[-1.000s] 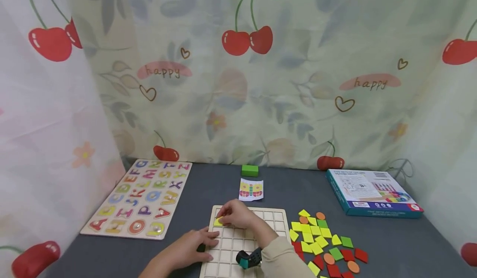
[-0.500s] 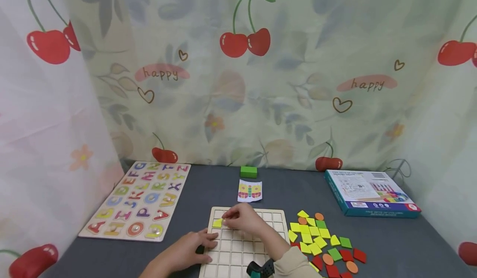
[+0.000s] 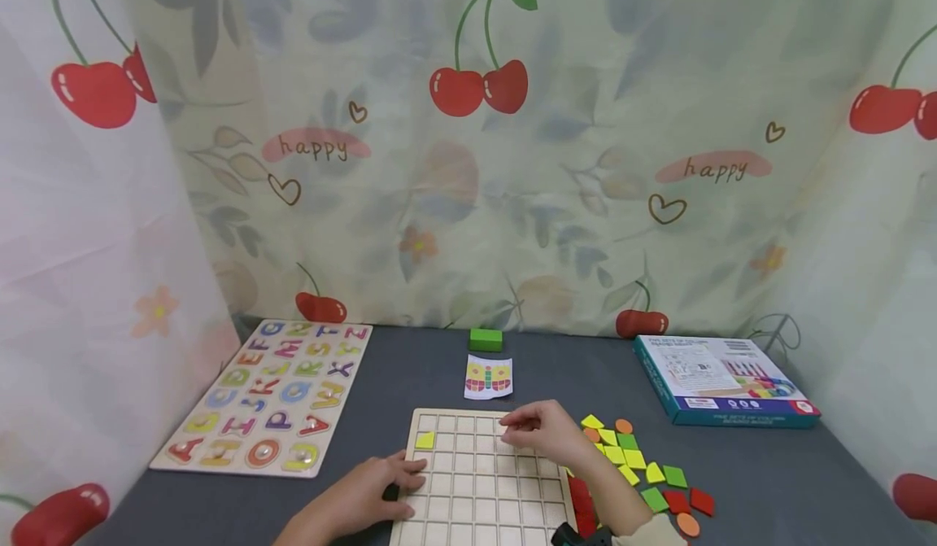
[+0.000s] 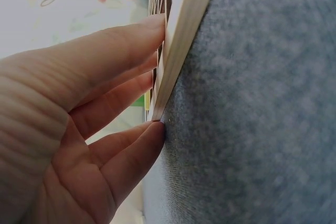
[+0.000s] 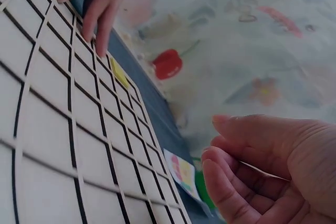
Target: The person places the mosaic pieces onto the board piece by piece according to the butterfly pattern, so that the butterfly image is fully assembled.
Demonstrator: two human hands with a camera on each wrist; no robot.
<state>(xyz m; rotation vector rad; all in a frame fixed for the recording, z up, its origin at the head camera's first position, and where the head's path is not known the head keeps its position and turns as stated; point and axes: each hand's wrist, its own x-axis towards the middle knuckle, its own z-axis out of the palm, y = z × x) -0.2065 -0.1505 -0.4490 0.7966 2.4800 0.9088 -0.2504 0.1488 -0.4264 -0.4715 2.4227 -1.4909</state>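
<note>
A pale wooden grid board [image 3: 485, 464] lies on the dark table, with one square yellow tile [image 3: 424, 440] in a cell near its far left corner. My left hand [image 3: 373, 485] rests at the board's left edge. In the left wrist view its fairly straight fingers [image 4: 113, 48] touch the board's side and top. My right hand [image 3: 549, 432] hovers over the board's far right part, its fingers [image 5: 252, 129] loosely bent with nothing between them. The right forearm hides part of a pile of yellow tiles [image 3: 634, 458].
Red tiles [image 3: 701, 502], green tiles [image 3: 674, 476] and orange discs [image 3: 688, 525] lie right of the board. Behind it are a butterfly picture card [image 3: 488, 377] and a green block [image 3: 486, 340]. An alphabet puzzle [image 3: 267, 399] lies left; a teal box [image 3: 725, 379] lies back right.
My right hand has let go of the yellow tile, which stays in its cell, and has moved right across the board. My left hand stays at the board's left edge.
</note>
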